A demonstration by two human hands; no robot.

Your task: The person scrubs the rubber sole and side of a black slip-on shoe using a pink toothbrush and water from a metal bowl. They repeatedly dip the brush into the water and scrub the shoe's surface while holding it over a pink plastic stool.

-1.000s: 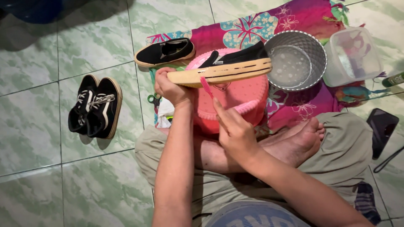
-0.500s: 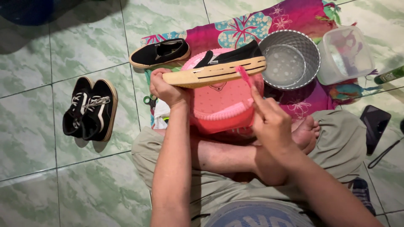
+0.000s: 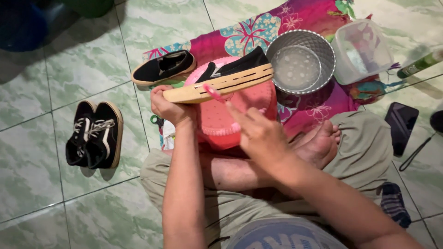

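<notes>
Over the pink basin, left hand grips the shoe; right hand pinches a pink brush; bowl at two o'clock.

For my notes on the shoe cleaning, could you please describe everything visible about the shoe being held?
The held shoe is a black slip-on with a tan rubber sole. It lies on its side above a pink basin, sole toward the camera. The left hand has its grip on one end; the right hand presses a pink brush against the sole.
</notes>
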